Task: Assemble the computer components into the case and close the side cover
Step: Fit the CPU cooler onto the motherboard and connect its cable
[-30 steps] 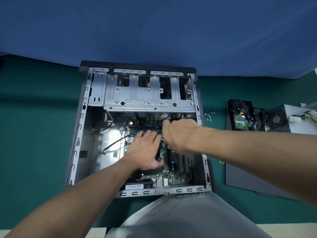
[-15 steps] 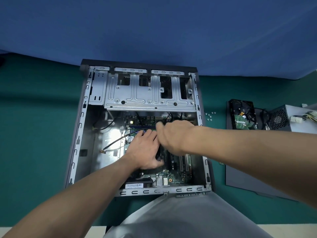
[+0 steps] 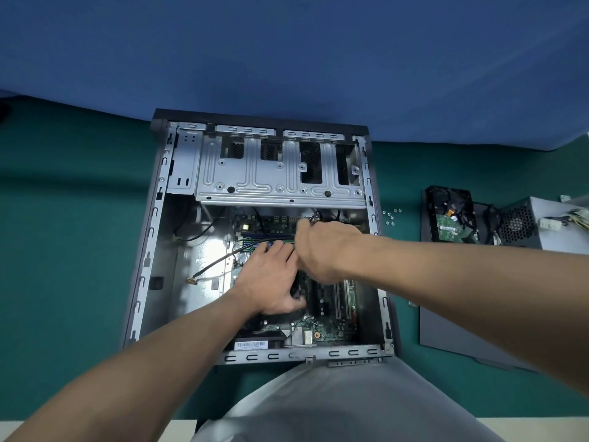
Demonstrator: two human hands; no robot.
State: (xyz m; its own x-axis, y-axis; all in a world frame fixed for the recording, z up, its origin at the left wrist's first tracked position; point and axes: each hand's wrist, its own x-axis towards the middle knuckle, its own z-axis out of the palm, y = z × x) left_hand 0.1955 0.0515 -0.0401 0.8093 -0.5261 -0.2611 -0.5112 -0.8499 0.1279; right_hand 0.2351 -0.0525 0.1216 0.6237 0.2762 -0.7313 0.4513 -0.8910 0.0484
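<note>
The open case [image 3: 153,250] is lying flat on the green surface [image 3: 79,250]. Inside, the left hand [image 3: 271,282] is pressing straight, joined fingers [image 3: 275,250] onto the black cooler [image 3: 298,288]. The right hand [image 3: 325,247], nearer the motherboard [image 3: 328,333]'s far edge, is curling its fingers there, grasp hidden.

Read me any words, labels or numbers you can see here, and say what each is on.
Barcode sticker, inside the computer case at its near edge: print too small to read.
White label on the hard drive: blurred, unreadable.
No other legible text.
</note>
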